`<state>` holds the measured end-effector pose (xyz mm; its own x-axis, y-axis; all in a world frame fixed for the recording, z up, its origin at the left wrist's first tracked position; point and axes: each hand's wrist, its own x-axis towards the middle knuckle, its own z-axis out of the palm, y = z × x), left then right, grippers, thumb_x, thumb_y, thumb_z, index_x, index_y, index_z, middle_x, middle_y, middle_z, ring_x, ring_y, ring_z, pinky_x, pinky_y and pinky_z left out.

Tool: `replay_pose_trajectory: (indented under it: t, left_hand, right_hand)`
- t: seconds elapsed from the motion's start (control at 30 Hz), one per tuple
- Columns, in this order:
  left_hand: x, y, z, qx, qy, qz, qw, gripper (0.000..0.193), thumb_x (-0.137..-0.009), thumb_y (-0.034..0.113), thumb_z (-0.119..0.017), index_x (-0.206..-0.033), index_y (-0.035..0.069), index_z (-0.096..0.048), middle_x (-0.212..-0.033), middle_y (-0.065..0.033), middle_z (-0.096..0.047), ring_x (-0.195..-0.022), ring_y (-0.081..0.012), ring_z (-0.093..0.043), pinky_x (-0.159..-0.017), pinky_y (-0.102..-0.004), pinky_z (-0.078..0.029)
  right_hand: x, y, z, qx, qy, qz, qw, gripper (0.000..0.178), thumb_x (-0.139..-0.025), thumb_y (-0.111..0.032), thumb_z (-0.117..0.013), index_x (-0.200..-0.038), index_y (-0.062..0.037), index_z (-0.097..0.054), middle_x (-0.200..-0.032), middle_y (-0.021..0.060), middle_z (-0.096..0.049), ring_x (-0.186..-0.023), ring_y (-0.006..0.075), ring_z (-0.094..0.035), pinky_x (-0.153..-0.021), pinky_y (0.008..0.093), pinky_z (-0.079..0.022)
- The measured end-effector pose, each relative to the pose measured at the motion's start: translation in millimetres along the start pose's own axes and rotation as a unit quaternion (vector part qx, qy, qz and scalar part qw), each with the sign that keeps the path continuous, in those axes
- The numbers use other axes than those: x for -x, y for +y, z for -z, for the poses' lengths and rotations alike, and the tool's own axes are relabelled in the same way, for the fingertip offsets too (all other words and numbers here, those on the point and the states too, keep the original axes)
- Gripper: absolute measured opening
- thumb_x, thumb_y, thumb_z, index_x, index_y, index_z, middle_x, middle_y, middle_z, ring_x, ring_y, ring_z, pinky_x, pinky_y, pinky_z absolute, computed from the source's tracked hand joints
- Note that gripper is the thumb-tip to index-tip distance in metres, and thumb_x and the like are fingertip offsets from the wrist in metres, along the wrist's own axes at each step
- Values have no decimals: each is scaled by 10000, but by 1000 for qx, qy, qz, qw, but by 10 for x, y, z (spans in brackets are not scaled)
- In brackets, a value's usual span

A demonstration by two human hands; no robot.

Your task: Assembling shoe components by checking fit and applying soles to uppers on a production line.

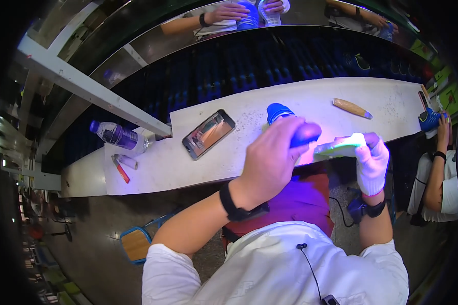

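Observation:
My left hand (270,158), bare with a dark strap at the wrist, is raised above the front of the white bench. Its fingers are closed round a rounded, dark reddish-purple thing (307,134) whose kind I cannot make out. Right beside it, my right hand (372,165) in a white knit glove grips a pale, flat, tapered piece (338,148) that looks like a shoe sole. Violet light falls on both hands, and the piece glows greenish. Just behind my left hand a blue shoe (279,111) shows, mostly hidden by the hand.
A phone (209,134) lies on the bench (168,175), left of a wooden-handled tool (352,108). Farther left are a bottle (118,136), a red-handled cutter (121,170) and a white metal post (94,90). Co-workers handle blue shoes across the line and at right. A stool (136,245) stands below.

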<state>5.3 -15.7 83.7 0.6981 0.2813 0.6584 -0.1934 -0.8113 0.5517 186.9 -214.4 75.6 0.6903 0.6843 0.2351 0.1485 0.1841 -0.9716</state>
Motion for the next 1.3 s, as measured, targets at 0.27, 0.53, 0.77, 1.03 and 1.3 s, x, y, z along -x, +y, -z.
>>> replay_pose_trajectory:
  t: [0.27,0.53,0.77,1.03,1.3]
  left_hand:
    - [143,97,-251,160,87,119,976,331,-941,79,-778,-1210,-10,-607,-1177,-234,-724,-1032,-396,-739,-887,-423,-593]
    - [401,139,12,152,11,99,983,199,-886,-89,-730,-1020,-7,-608,-1371,-335,-665,-1261,-452,-687,-1057,-453,-547]
    - [667,434,-189,377,77,192,903,316,-1026,111,-733,-1161,25,-461,-1517,-469,-462,-1504,-479,-440,-1234,-507,-331]
    - [828,474,-305,350,116,218,904,392,-1013,145,-759,-1145,57,-401,-1529,-467,-449,-1537,-495,-391,-1268,-546,-259]
    - [817,490,-153,332,97,197,917,499,-964,98,-805,-1225,64,-382,-1422,-437,-563,-1453,-493,-511,-1268,-564,-277]
  right_hand:
    - [129,138,-95,-186,1,-34,982,422,-918,-301,-869,-1040,-34,-565,-1265,257,-710,-1202,352,-708,-1055,473,-557]
    - [159,126,-597,-221,-135,-46,965,302,-863,-114,-865,-999,-47,-604,-1479,317,-590,-1323,365,-633,-1102,476,-525]
    - [350,160,-659,-166,-87,14,982,308,-849,-97,-888,-972,-60,-608,-1419,319,-637,-1367,403,-605,-1183,535,-430]
    - [429,197,-707,-180,-92,25,979,329,-856,-69,-896,-952,-55,-582,-1391,279,-665,-1352,392,-629,-1123,507,-512]
    - [328,272,-666,-73,-144,132,978,440,-816,-111,-934,-949,-104,-514,-1327,250,-710,-1231,412,-713,-1083,508,-546]
